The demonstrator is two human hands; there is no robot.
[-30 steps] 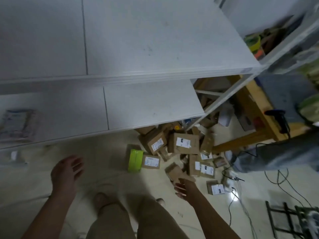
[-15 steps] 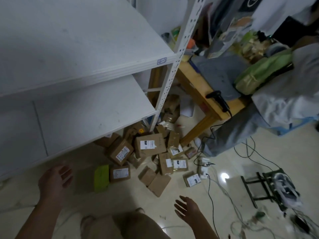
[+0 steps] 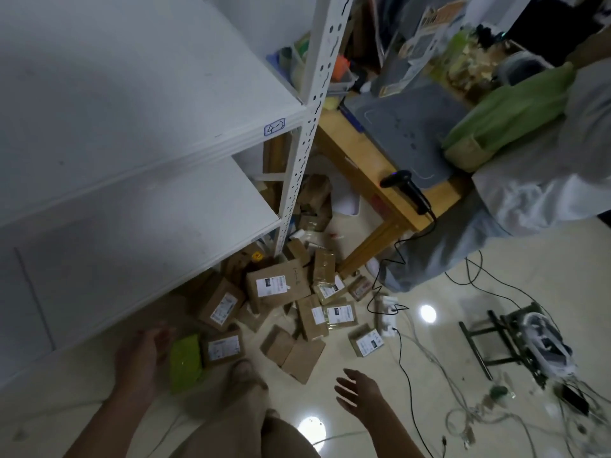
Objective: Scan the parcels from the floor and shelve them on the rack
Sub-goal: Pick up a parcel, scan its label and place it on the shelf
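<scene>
Several brown cardboard parcels (image 3: 279,287) with white labels lie heaped on the floor at the foot of the white rack (image 3: 139,133). A green parcel (image 3: 185,361) lies beside the heap, just right of my left hand (image 3: 140,361), which hangs open and holds nothing. My right hand (image 3: 357,393) is open too, fingers spread, above the floor right of the heap. A black barcode scanner (image 3: 408,190) rests on the corner of the wooden table (image 3: 350,150), its cable running down to the floor.
Another person in light clothes (image 3: 515,200) stands at the table's right. Cables and a power strip (image 3: 386,312) trail over the glossy floor. A small dark stand with a white device (image 3: 535,345) sits at right. My legs (image 3: 244,421) are below.
The view has swung right and nearer the heap. My right hand has drawn back from the parcels and spread open. My left hand has moved beside the green parcel.
</scene>
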